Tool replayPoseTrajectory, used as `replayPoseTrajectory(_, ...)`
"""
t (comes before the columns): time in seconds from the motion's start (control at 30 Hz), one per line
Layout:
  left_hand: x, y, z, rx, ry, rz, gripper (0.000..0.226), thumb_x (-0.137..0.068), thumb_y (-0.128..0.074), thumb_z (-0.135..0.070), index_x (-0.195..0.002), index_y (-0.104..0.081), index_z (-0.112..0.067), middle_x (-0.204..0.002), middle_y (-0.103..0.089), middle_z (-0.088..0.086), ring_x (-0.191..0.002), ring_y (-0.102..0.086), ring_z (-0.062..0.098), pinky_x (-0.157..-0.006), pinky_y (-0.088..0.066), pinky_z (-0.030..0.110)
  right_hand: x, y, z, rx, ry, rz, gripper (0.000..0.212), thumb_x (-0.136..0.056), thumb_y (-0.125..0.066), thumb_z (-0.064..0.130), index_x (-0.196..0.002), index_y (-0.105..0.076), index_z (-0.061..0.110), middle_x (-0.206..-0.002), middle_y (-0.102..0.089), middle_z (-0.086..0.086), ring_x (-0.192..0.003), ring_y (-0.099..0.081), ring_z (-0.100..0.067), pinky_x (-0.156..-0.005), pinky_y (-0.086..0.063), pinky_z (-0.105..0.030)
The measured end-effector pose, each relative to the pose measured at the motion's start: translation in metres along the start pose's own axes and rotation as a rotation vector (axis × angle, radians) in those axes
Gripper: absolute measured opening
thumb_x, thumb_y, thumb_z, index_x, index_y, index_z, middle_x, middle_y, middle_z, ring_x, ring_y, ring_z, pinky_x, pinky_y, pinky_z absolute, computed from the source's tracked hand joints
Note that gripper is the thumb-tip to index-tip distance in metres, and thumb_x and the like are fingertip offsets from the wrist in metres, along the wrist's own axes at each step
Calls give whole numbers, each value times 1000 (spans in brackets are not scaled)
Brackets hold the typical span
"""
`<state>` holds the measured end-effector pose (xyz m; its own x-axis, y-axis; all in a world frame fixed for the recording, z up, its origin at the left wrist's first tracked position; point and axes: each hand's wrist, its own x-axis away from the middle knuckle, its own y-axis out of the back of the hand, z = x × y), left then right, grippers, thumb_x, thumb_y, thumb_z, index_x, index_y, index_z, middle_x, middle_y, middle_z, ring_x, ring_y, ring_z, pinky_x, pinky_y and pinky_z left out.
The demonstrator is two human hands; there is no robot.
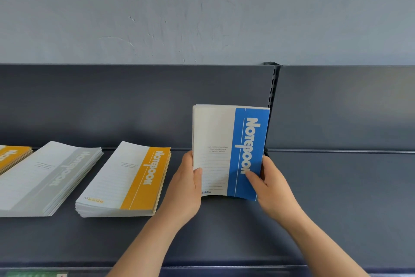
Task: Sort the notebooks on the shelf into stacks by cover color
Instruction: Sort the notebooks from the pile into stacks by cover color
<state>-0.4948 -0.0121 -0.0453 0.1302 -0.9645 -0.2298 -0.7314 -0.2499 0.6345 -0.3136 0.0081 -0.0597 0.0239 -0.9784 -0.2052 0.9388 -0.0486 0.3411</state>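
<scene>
Just right of the orange stack [125,182], the blue notebooks [229,151] are held upright. The left hand [184,187] curls round their left edge and the right hand [274,189] pinches their right edge. The grey stack [45,180] lies left of the orange stack.

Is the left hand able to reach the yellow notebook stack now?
Probably yes: the yellow stack lies just beside the left hand, with bare shelf between, but that hand grips the blue notebooks and must release them first.
</scene>
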Motion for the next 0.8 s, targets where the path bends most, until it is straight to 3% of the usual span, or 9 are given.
replayPoseTrajectory(0.07,-3,-1,0,26,-13,-32,37,-101,-40,-27,-137,-34,-28,-140,-45,-8,-124,-47,10,-90,-51,27,-3,5,3,0,-19,-26,20,-94,-53,16,-108,-53,30,-102,-66,17,-92,-62,-14,-80,-54,-28)
replayPoseTrajectory(0.17,-8,-5,3,52,10,-56,36,-99,-46,-29,-134,-42,-29,-134,-50,-8,-107,-47,4,-70,-49,15,-6,9,5,-20,-85,-26,20,-92,-56,16,-107,-56,27,-102,-67,15,-94,-64,-11,-84,-54,-36)
replayPoseTrajectory(0.4,-13,-17,8,-24,108,-20,30,-98,-48,-29,-127,-53,-25,-130,-57,-6,-95,-49,6,-55,-37,7,-13,6,-2,84,-222,-1,10,-91,-56,12,-97,-59,20,-93,-67,10,-84,-67,-10,-73,-56,-31)
replayPoseTrajectory(0.63,-18,-29,16,-82,211,48,22,-99,-47,-26,-116,-57,-17,-122,-60,1,-93,-54,12,-63,-45,13,-21,-2,-22,279,-274,40,9,-92,-54,17,-94,-59,11,-91,-67,4,-75,-63,-6,-53,-44,-18)
replayPoseTrajectory(0.8,-21,-33,13,-160,247,85,25,-100,-45,-25,-118,-55,-12,-122,-59,4,-101,-59,19,-69,-47,17,-28,-8,-37,425,-325,45,14,-90,-55,26,-90,-55,12,-101,-62,-3,-88,-61,-19,-65,-51,-29)
